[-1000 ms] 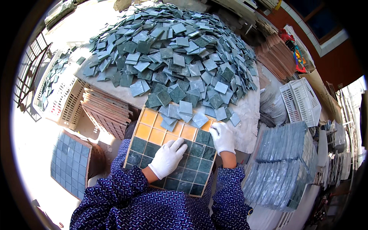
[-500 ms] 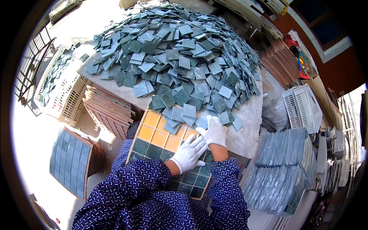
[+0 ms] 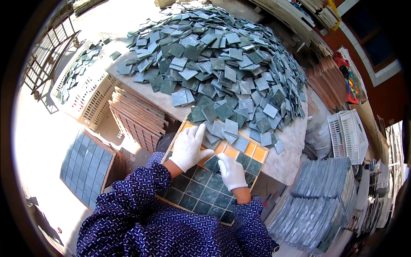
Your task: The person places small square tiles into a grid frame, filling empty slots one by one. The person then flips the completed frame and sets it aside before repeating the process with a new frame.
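In front of me a wooden-edged grid tray [image 3: 259,153] leans against the table edge, its lower rows filled with dark green square tiles [image 3: 201,175]. Orange bare cells show in the upper rows, some under loose tiles. My right hand [image 3: 232,172], white-gloved, has its thumb and fingertips closed on a dark tile [image 3: 212,164], which sits tilted over the grid. To its left, my left hand [image 3: 187,146], gloved too, lies over the tray's upper left part with thumb and fingers apart. The cells beneath that hand are hidden.
A large heap of loose grey-green tiles [image 3: 222,55] covers the table [image 3: 291,165] ahead. Left stand brown grid boards [image 3: 135,118], a white crate [image 3: 96,100] and a block of tiled sheets [image 3: 85,165]. Right are wrapped tile stacks [image 3: 304,218] and another white crate [image 3: 349,135].
My left hand has moved up and left across the tray. My right hand has drawn lower and now grips a tile. More upper cells hold tiles; the whole view has shifted.
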A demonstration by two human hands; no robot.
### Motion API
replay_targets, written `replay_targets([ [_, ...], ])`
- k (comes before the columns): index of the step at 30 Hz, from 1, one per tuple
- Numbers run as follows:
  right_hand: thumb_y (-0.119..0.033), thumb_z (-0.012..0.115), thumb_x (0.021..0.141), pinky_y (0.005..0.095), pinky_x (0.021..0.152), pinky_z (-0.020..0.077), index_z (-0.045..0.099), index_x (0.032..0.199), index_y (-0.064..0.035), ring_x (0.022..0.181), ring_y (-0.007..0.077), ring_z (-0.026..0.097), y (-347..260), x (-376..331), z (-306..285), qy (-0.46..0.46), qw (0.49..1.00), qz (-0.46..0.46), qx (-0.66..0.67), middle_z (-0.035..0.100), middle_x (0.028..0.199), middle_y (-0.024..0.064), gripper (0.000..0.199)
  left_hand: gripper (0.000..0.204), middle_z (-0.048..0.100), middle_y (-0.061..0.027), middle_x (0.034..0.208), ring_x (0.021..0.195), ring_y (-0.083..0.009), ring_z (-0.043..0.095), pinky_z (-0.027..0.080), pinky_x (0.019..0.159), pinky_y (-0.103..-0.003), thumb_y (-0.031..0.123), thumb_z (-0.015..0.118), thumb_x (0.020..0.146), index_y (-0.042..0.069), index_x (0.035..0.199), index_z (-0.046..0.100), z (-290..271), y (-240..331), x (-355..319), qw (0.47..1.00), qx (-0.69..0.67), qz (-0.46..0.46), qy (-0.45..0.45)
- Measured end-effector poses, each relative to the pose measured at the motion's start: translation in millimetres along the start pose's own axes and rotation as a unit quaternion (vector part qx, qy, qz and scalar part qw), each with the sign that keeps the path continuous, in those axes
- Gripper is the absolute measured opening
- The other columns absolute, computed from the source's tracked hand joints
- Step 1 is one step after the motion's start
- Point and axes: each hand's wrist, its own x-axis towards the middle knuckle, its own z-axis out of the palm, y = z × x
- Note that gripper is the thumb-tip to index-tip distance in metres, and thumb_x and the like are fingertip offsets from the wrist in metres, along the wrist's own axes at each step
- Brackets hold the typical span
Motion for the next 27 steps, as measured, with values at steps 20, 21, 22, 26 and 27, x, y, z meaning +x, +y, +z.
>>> replay_targets([
  [20,-0.021,0.071,0.080,0.0402,0.087,0.0499,0.064,0.110,-0.0059,0.099,0.0334,0.062,-14.7,15.0,0.9,-0.058,0.998,-0.016,0.026,0.064,0.109,0.0149,0.035,0.058,0.061,-0.0163,0.111,0.106,-0.0334,0.057,0.049,0.091,-0.041,0.010,0.067,0.070,0.004,0.126,0.052,-29.6,-53.6,-23.7,0.971,-0.133,0.186,-0.068],
  [21,-0.021,0.071,0.080,0.0400,0.086,0.0500,0.064,0.110,-0.0062,0.099,0.0331,0.062,-15.2,16.0,2.6,-0.039,0.999,-0.014,0.027,0.064,0.109,0.0147,0.034,0.056,0.061,-0.0157,0.110,0.105,-0.0329,0.057,0.049,0.090,-0.041,0.010,0.067,0.071,0.004,0.124,0.053,-31.9,-52.9,-21.3,0.968,-0.120,0.201,-0.090],
  [22,-0.021,0.071,0.080,0.0399,0.086,0.0501,0.064,0.109,-0.0064,0.099,0.0329,0.063,-15.8,16.5,6.5,-0.025,0.999,-0.013,0.029,0.065,0.108,0.0145,0.033,0.053,0.062,-0.0151,0.110,0.105,-0.0323,0.057,0.049,0.090,-0.040,0.010,0.066,0.072,0.004,0.123,0.054,-33.8,-51.4,-21.2,0.965,-0.107,0.212,-0.111],
  [26,-0.021,0.070,0.081,0.0393,0.084,0.0509,0.064,0.108,-0.0068,0.097,0.0323,0.063,-24.1,23.8,12.9,-0.005,0.998,-0.044,0.033,0.065,0.108,0.0139,0.031,0.028,0.064,-0.0125,0.093,0.091,-0.0320,0.061,0.050,0.081,-0.040,0.011,0.061,0.081,0.007,0.109,0.060,-37.1,-47.6,-9.9,0.963,-0.120,0.209,-0.124],
  [27,-0.021,0.070,0.081,0.0393,0.083,0.0510,0.064,0.107,-0.0068,0.097,0.0322,0.063,-23.3,26.2,15.7,0.015,0.998,-0.052,0.029,0.065,0.107,0.0138,0.030,0.025,0.064,-0.0122,0.090,0.088,-0.0323,0.061,0.050,0.079,-0.040,0.012,0.060,0.083,0.007,0.107,0.061,-35.9,-48.9,-6.4,0.966,-0.126,0.188,-0.122],
])
